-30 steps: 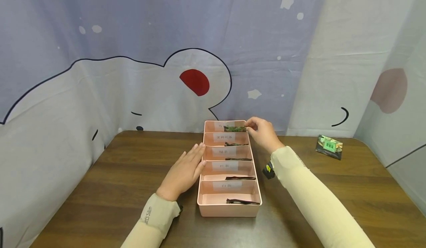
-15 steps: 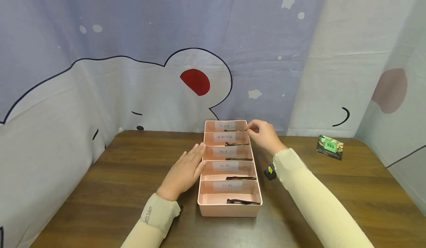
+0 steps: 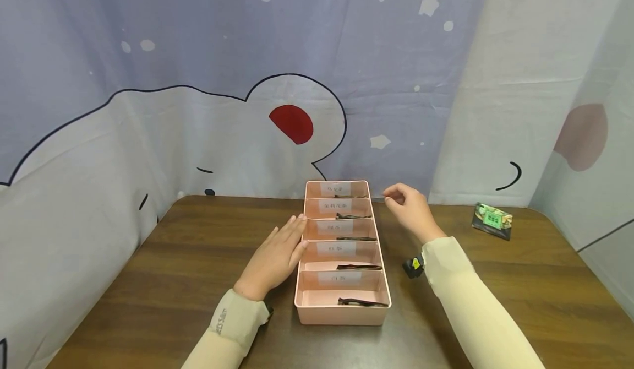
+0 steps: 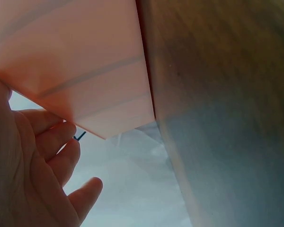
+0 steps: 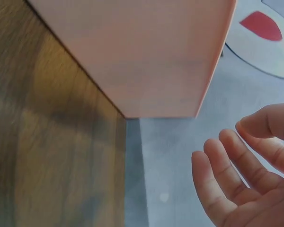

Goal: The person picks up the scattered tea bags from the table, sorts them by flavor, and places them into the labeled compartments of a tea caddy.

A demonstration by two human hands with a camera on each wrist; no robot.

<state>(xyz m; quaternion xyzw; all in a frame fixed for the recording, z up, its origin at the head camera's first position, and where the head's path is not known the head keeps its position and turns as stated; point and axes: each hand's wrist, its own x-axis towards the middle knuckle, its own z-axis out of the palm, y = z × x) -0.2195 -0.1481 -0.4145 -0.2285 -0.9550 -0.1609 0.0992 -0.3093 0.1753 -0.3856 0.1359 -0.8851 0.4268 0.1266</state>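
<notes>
A long pink box [image 3: 342, 316] with several compartments stands on the wooden table, each divider bearing a white paper label with Chinese characters. My left hand [image 3: 272, 256] lies along its left side, straight fingertips at the rim; the left wrist view shows these fingers [image 4: 61, 139] against the pink wall. To the right of the far end, my right hand [image 3: 413, 213] is off the box, holding nothing, its fingers [image 5: 234, 151] loosely bent in the right wrist view. Dark tea sachets stand edge-up in the compartments, including one in the front [image 3: 363, 303] and one in the farthest [image 3: 350, 196].
A black and green tea sachet [image 3: 492, 221] lies flat on the table [image 3: 208, 248] at the back right. Behind the table's far edge hangs a printed curtain [image 3: 396, 82], close to the box's far end.
My right hand set a green tea sachet down into the farthest compartment, let go of it and drew back to the right. My left hand has stayed at the box's left rim.
</notes>
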